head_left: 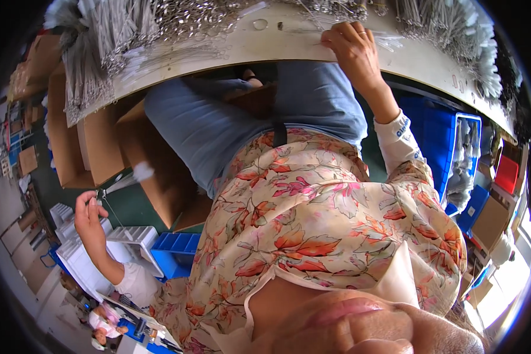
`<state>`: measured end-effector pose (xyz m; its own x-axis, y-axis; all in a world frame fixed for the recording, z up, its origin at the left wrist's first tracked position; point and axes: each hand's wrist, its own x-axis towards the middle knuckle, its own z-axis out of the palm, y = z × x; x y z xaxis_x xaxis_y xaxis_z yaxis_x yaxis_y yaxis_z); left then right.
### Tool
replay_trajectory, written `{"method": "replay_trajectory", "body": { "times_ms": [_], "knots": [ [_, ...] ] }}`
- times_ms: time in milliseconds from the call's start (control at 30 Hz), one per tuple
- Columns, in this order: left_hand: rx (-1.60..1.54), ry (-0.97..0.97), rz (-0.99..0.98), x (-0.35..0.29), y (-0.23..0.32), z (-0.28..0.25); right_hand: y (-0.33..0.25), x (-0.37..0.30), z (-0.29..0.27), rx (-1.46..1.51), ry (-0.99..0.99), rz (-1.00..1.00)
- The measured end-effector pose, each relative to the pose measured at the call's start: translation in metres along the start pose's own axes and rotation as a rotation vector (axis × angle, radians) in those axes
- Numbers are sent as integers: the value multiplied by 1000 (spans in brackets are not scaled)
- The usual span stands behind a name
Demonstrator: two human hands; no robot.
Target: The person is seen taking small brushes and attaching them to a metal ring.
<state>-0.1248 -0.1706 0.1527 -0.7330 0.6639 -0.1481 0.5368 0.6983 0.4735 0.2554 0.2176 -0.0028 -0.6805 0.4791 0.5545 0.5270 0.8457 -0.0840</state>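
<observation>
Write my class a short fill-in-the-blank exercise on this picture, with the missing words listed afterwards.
1. The hand at the table is the person's ____ one.
2. The other hand holds a bundle of thin pieces whose far end is coloured ____.
3. The person's trousers are coloured ____.
4. The open box beside the person's legs is made of brown ____.

Missing words: right; white; blue; cardboard.

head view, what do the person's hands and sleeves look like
The left hand and right hand are gloveless; the right wears a ring. White lower sleeves, the right one with blue lettering, meet a cream blouse with orange and pink leaf print.
</observation>
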Motion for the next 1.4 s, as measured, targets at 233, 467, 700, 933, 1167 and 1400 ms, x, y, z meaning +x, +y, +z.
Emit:
{"method": "replay_trajectory", "body": {
  "times_ms": [233, 467, 700, 933, 1167, 1400],
  "knots": [
    [-45, -115, 147, -9, 23, 14, 22, 24, -49, -139, 142, -76],
    [-206, -133, 180, -25, 59, 3, -127, 69, -59, 878, -239, 57],
    [-534, -163, 148, -35, 72, 26, -236, 109, -42, 1329, -449, -223],
    [-432, -296, 269, -35, 78, 26, -258, 120, -11, 1541, -482, -344],
    [-174, -63, 544, -26, 74, 37, -247, 120, -12, 1412, -490, -430],
    [-344, -36, 366, -29, 76, 47, -257, 107, -13, 1122, -56, -357]
  ]
}}
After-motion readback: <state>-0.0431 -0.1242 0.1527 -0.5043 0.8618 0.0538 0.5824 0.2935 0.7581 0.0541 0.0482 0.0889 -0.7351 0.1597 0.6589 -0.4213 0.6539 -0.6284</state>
